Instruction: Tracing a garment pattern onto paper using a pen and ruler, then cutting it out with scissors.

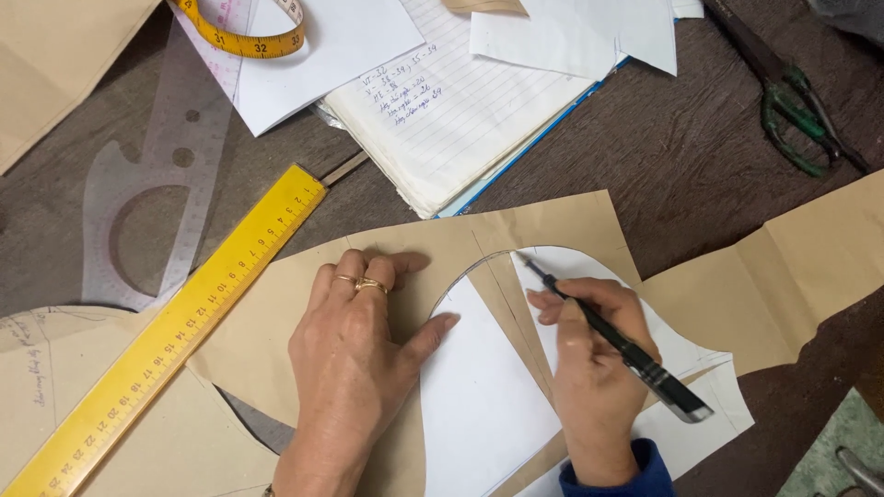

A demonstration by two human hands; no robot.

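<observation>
My left hand (354, 359) lies flat, fingers spread, on a sheet of brown pattern paper (276, 313), with two rings on its fingers and the thumb touching a white paper template (479, 396). My right hand (594, 368) grips a black pen (617, 340). The pen tip rests at the top of the template's curved edge, where a drawn curved line runs on the brown paper.
A yellow ruler (175, 331) lies diagonally to the left. A clear curve ruler (157, 175), a yellow measuring tape (244, 37), a lined notebook (460, 101) and loose white sheets sit at the back. Green-handled scissors (792, 101) lie at the far right.
</observation>
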